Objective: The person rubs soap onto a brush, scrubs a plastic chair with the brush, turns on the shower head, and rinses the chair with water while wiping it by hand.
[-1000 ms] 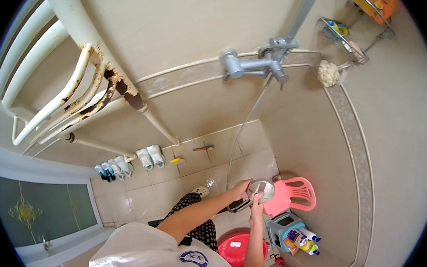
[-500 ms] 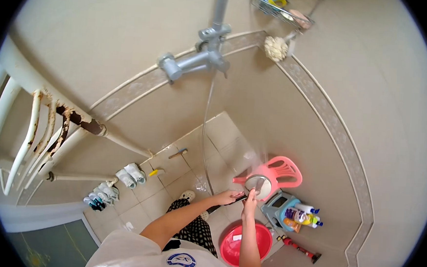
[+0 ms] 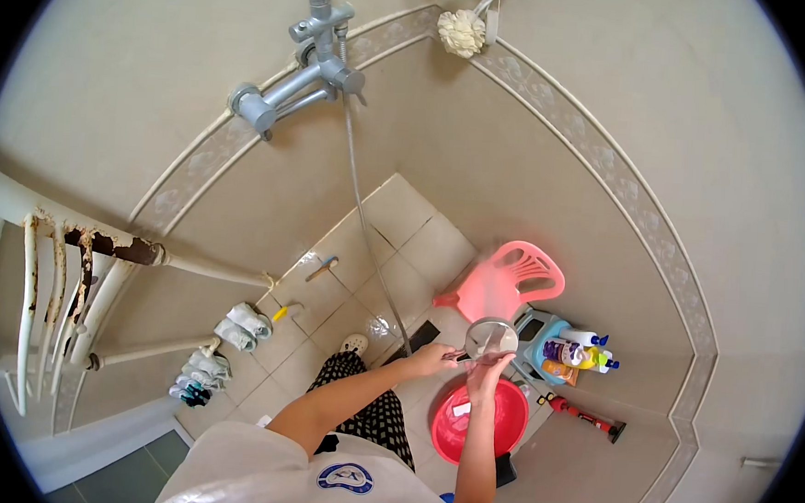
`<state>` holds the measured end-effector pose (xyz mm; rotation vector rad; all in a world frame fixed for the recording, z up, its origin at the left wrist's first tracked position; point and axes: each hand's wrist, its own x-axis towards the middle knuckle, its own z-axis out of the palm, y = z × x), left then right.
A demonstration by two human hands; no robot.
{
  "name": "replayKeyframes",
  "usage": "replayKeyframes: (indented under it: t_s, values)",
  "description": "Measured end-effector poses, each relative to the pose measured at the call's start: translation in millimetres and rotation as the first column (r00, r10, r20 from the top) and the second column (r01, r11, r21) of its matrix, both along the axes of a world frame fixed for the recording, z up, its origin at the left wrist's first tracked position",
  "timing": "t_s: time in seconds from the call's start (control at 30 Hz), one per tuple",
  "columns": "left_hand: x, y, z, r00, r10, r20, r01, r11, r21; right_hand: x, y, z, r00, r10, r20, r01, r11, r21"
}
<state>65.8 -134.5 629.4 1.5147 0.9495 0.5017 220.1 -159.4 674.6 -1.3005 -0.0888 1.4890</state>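
Note:
A round, shiny metal-rimmed object (image 3: 492, 338), like a pan or lid, is held in front of me above the floor. My left hand (image 3: 431, 359) is closed at its left side, around what looks like a thin handle. My right hand (image 3: 484, 378) grips its near edge from below, fingers against the rim. A shower hose (image 3: 367, 231) hangs from the wall mixer (image 3: 316, 82) and runs down near my left hand; its lower end is hard to make out. The red basin (image 3: 446, 439) stands on the floor below my right hand.
Beyond the round object is a pink plastic chair (image 3: 492, 289). Bottles (image 3: 585, 355) stand on a blue-grey stool (image 3: 527, 347) at the right, near a red tool (image 3: 586, 416). Shoes (image 3: 243, 325), a brush (image 3: 323, 268) and a rusty white radiator (image 3: 55, 276) are at the left.
The view has swung right, so the mixer and radiator have shifted left in the picture. The round object is turned differently between my hands. Spray seen over the chair is now fainter.

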Motion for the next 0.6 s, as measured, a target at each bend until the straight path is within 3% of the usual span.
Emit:
replayKeyframes:
  t_s: [0.13,0.27,0.43,0.53,0.6]
  values:
    - [5,-3,3,0.999,0.036,0.012,-0.036,0.999,-0.024,21,-4,-19,0.884,0.043,-0.466,0.090,0.962,0.258]
    - [6,-6,-1,1.000,-0.016,-0.020,0.015,0.997,-0.082,27,12,-32,0.865,-0.138,-0.482,0.225,0.966,0.127]
    - [1,-8,-3,0.999,0.032,-0.003,-0.032,0.989,-0.147,28,26,-46,0.834,-0.082,-0.545,0.210,0.962,0.177]
    - [-3,-5,-2,0.999,0.029,0.024,-0.025,0.985,-0.172,20,19,-45,0.908,-0.131,-0.397,0.187,0.977,0.104]
    - [-5,-3,-1,0.999,0.028,-0.019,-0.030,0.986,-0.162,11,12,-48,0.954,-0.283,-0.099,0.291,0.953,0.079]
